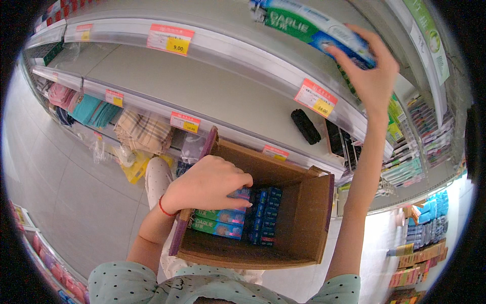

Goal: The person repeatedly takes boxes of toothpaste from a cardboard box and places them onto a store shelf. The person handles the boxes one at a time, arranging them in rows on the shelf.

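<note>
My right hand [374, 72] is raised at the upper right, its thumb and fingers pinching one end of a green, blue and white Darlie toothpaste carton [292, 26]. That carton is slightly blurred and tilted, in front of an upper shelf. Lower down, my left hand [212, 184] reaches into an open cardboard box [311, 212]. Its thumb and fingers span the end of a toothpaste carton [240, 194], mostly covered by the hand. Beside it lie more Darlie cartons [216, 228] in a row. Darker blue cartons [265, 216] stand stacked in the box's middle.
Shelf edges with price tags [171, 40] cross the view. A black rolled item [305, 126] lies on the lower shelf [212, 98]. Folded towels [144, 129] sit beneath, near a yellow bag [134, 167] by my leg. Hanging packets [410, 163] line the right side.
</note>
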`<action>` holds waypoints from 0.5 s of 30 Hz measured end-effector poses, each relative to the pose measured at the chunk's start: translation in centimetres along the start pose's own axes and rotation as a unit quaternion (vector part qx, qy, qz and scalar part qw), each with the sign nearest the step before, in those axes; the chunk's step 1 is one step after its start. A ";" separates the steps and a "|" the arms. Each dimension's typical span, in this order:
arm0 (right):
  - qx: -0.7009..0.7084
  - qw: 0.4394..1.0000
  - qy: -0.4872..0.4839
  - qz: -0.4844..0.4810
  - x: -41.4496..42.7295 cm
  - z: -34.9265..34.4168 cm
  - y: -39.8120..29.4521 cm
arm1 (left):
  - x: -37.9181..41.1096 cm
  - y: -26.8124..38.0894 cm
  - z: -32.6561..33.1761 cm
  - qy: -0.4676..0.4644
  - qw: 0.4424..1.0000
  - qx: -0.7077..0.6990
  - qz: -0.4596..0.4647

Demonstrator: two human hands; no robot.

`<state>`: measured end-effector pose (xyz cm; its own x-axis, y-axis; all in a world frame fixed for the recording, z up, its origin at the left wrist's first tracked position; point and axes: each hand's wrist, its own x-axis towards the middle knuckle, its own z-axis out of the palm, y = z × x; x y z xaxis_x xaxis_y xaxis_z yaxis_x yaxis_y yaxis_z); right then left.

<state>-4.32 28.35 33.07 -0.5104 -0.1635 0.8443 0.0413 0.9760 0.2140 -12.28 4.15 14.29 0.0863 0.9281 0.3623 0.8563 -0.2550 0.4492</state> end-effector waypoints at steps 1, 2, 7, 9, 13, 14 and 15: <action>0.042 0.999 0.014 0.014 -0.2 -0.8 -0.5 | 0.0 0.1 0.1 0.011 1.000 -0.010 0.002; 0.087 0.995 0.029 0.029 -0.5 -1.5 -1.0 | -0.2 0.1 0.2 0.004 1.000 -0.003 -0.006; 0.243 0.968 -0.059 0.020 -2.9 -5.6 -1.8 | 0.6 0.3 0.0 -0.001 1.000 -0.026 -0.018; 0.325 0.923 -0.205 -0.031 -3.3 -6.7 -1.0 | 0.9 1.0 -0.3 0.040 0.995 -0.088 -0.026; 0.435 0.820 -0.367 -0.055 -6.2 -3.1 -1.4 | 0.4 0.8 -1.2 0.060 0.986 -0.147 -0.052; 0.460 0.805 -0.374 0.010 -7.4 -2.7 -1.7 | 0.3 0.4 -0.8 0.058 0.994 -0.092 -0.018; 0.464 0.792 -0.395 0.025 -8.1 -2.1 -1.5 | 0.5 0.4 -0.9 0.022 0.995 -0.087 -0.030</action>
<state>1.59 27.96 26.94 -0.9217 -0.3378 0.1908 -0.3839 0.7234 -0.5738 -12.38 4.31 15.39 0.0115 0.9315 0.3635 0.7577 -0.2454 0.6047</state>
